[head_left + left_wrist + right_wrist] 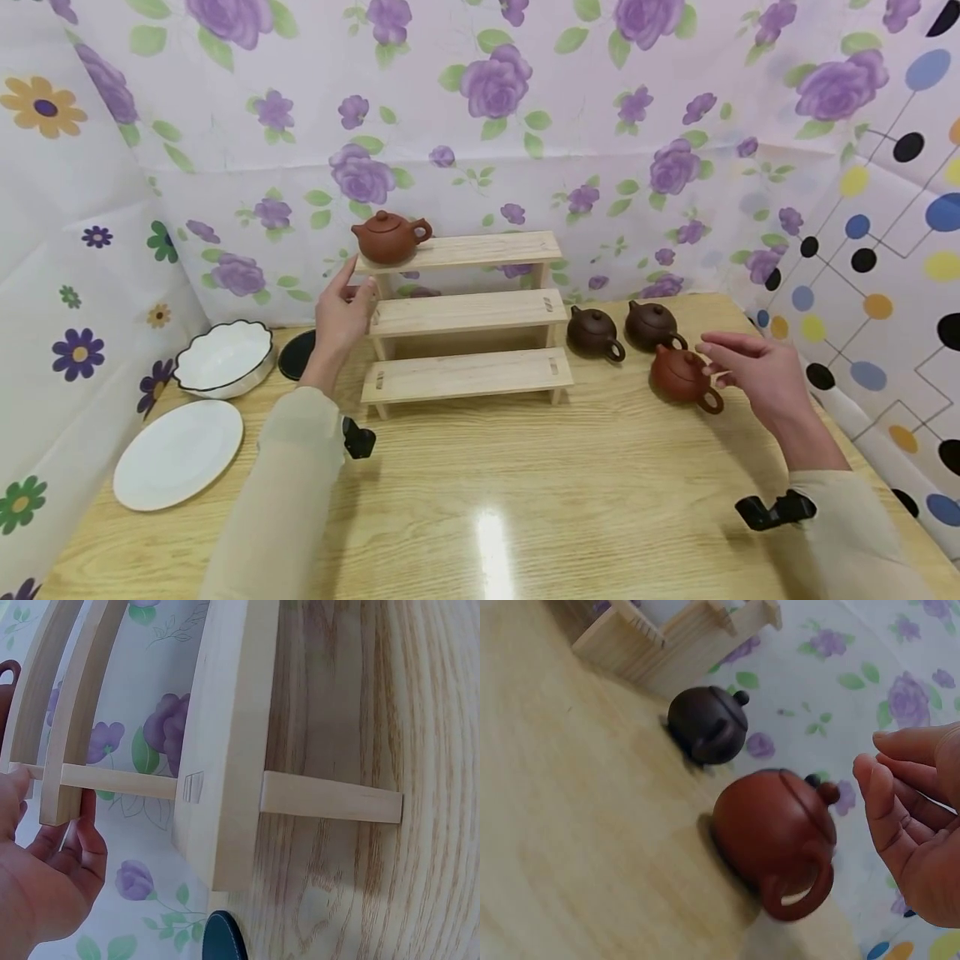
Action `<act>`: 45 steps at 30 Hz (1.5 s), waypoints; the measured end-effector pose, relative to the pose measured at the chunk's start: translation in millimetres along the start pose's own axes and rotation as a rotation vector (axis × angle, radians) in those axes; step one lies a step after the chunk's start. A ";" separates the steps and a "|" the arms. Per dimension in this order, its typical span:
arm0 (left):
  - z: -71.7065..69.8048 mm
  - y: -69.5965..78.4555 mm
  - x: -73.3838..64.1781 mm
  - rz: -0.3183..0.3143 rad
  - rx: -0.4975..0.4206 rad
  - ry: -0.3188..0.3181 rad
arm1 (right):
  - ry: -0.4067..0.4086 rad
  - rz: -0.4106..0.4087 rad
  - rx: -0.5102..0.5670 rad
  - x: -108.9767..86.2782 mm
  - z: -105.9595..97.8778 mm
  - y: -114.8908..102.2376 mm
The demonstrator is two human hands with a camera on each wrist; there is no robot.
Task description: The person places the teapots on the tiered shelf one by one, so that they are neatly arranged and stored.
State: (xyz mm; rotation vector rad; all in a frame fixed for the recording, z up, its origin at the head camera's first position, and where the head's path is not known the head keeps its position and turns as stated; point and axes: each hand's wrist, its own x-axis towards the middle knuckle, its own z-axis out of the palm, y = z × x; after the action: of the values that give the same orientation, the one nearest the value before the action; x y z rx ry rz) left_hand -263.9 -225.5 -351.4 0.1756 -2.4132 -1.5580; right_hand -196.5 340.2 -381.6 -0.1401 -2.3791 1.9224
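Observation:
A three-tier wooden stand (468, 312) is at the centre of the table, and a reddish-brown teapot (387, 238) sits on the left of its top board. My left hand (347, 312) holds the stand's left end; in the left wrist view its bent fingers (88, 844) lie against the end of one board. My right hand (757, 375) is beside a second reddish-brown teapot (675, 372) on the table. The right wrist view shows a gap between that hand (915, 825) and the teapot (769, 817), with nothing between thumb and fingers.
Two dark brown teapots, one nearer the stand (592, 332) and one behind the red pot (649, 323), stand on the right. A scalloped white bowl (225, 358), a white plate (180, 454) and a dark round piece (297, 357) lie left. Flowered cloth (465, 125) hangs behind.

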 end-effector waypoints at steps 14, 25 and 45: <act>0.7 0.6 1.5 0.004 -0.017 0.006 | 0.061 0.027 0.044 -22.5 -11.5 34.4; 0.4 0.2 -1.1 -0.001 0.001 0.010 | 0.094 0.053 0.003 -27.2 -12.8 44.0; 2.4 -2.1 0.1 -0.007 -0.016 0.008 | 0.061 0.092 -0.089 -31.0 -8.1 55.7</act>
State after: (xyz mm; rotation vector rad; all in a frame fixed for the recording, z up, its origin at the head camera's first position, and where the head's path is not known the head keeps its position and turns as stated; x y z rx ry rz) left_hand -264.7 -224.3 -354.1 0.1867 -2.3958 -1.5762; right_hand -163.6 355.9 -434.5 -0.3147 -2.4599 1.8214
